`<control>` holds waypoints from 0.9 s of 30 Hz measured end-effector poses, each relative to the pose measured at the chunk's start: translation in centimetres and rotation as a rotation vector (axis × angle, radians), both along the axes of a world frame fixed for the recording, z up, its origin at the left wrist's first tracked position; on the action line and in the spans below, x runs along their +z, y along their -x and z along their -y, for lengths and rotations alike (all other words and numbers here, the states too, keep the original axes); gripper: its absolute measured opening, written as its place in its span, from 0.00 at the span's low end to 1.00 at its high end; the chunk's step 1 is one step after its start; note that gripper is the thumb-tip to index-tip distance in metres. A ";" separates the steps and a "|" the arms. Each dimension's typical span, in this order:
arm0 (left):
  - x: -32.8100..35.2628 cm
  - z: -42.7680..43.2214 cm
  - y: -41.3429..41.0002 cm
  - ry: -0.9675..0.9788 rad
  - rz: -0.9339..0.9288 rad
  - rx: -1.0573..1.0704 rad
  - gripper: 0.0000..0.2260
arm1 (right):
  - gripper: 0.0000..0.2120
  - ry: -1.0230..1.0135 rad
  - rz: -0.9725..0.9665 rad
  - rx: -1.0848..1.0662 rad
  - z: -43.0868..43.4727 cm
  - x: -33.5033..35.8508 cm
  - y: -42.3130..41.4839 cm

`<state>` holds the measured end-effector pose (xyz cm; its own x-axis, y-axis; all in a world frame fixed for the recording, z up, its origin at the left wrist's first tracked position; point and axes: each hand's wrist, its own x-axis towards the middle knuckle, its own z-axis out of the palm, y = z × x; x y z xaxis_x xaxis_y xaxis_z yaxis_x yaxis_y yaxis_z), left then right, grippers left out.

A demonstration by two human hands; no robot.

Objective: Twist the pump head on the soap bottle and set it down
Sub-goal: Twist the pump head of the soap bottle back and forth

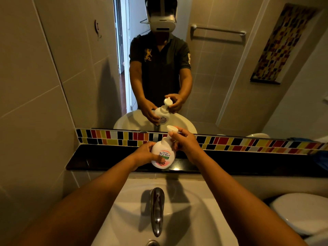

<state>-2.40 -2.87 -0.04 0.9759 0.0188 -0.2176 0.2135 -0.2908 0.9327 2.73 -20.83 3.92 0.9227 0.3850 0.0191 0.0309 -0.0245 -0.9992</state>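
Observation:
A white soap bottle [162, 153] with a pink and green label is held above the black ledge [99, 160], tilted a little. My left hand [143, 153] wraps its body from the left, thumb across the label. My right hand [184, 141] closes on the neck and the white pump head [171, 129] from the right, fingertips touching the head. The mirror above repeats both hands and the bottle.
A white sink [186, 210] with a chrome tap [157, 210] lies below my arms. A coloured tile strip [248, 143] runs behind the ledge under the mirror [221, 86]. A white toilet lid [301, 212] is at lower right.

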 end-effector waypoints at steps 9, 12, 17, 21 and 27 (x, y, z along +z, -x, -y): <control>0.2 0.0 0.3 0.044 -0.022 -0.030 0.24 | 0.16 -0.031 -0.016 0.054 0.6 0.5 0.2; 0.1 0.1 0.3 0.035 -0.011 -0.017 0.25 | 0.16 -0.040 -0.022 0.042 0.5 0.6 0.3; 0.0 0.4 0.1 0.031 -0.005 0.006 0.27 | 0.16 -0.036 -0.014 0.015 0.4 0.7 0.4; -0.1 0.5 0.1 0.024 -0.005 0.016 0.27 | 0.17 -0.036 -0.024 0.009 0.4 0.6 0.3; -0.2 0.5 0.1 0.024 0.005 0.006 0.24 | 0.15 -0.043 -0.033 0.014 0.4 0.1 -0.1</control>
<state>-2.48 -3.39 -0.20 0.9768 0.0195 -0.2134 0.2108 -0.2670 0.9403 2.82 -21.26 4.01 0.9178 0.3969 0.0054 -0.0023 0.0191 -0.9998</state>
